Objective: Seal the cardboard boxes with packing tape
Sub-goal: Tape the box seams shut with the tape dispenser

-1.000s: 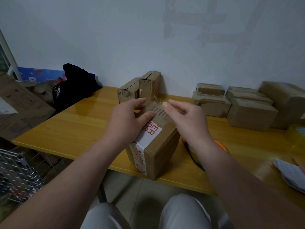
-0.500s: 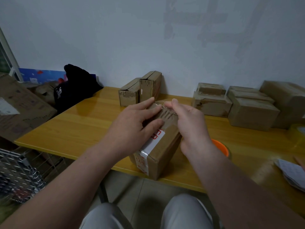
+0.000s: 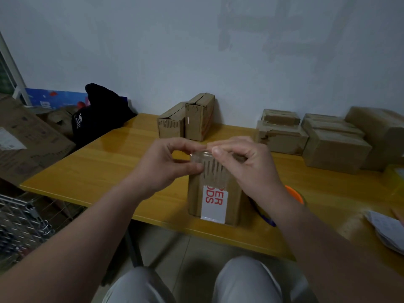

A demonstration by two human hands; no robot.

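Head view, sealing in progress. My right thumb and forefinger (image 3: 216, 150) are pinched shut on a strip of clear packing tape (image 3: 201, 155). It stands up over the far top end of the cardboard box (image 3: 215, 178). The left forefinger and thumb (image 3: 196, 168) are curled in toward the strip's other edge and appear to pinch it too, though I cannot see the contact plainly. The other fingers of the right hand (image 3: 247, 165) and left hand (image 3: 166, 162) are folded loosely and hold nothing else.

The box lies at the near edge of the table (image 3: 109, 162), about midway along it. Its white label with red lettering (image 3: 214, 203) faces up.

As I read it, the strip is raised above the cardboard and not yet pressed flat. This box is therefore mid-seal, with smoothing down left to do. An orange tape roll (image 3: 295, 194) shows just behind my right wrist, close by the box.

Two upright boxes (image 3: 187, 119) stand at the far edge, and dark gaps along their tops suggest they are unsealed. The stacked boxes (image 3: 317, 141) toward the far right corner look closed, but I cannot tell whether they are taped. I judge that several boxes remain.
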